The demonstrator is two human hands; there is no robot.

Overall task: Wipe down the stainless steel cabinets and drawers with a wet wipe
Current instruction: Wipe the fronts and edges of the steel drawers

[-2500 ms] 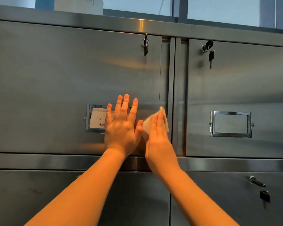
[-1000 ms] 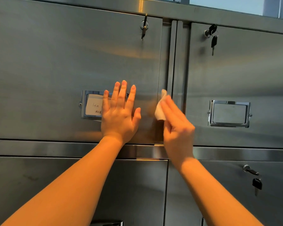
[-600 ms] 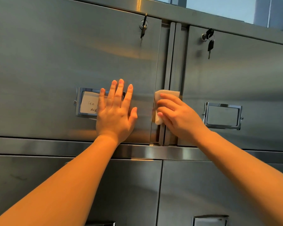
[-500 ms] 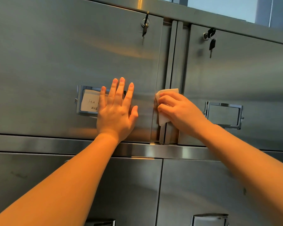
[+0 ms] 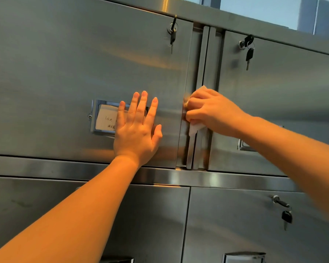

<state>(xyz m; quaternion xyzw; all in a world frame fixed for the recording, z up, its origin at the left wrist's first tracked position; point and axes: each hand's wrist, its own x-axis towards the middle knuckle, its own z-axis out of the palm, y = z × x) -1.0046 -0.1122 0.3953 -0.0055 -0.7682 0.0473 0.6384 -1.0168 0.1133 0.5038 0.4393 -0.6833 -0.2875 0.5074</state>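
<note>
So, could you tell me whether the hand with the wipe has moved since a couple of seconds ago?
Yes. The right hand and wipe went rightward, from the left door's face onto the upright strip between the doors.

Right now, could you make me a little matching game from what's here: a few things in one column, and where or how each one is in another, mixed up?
Things:
1. left hand
2. right hand
3. wet wipe
4. paper label

States:
A. bunched under curled fingers
B. sits in a metal frame, partly covered
C. flat on the left door, fingers spread
D. presses on the strip between the upper doors

Pairs: 1-C, 2-D, 3-A, 4-B
</note>
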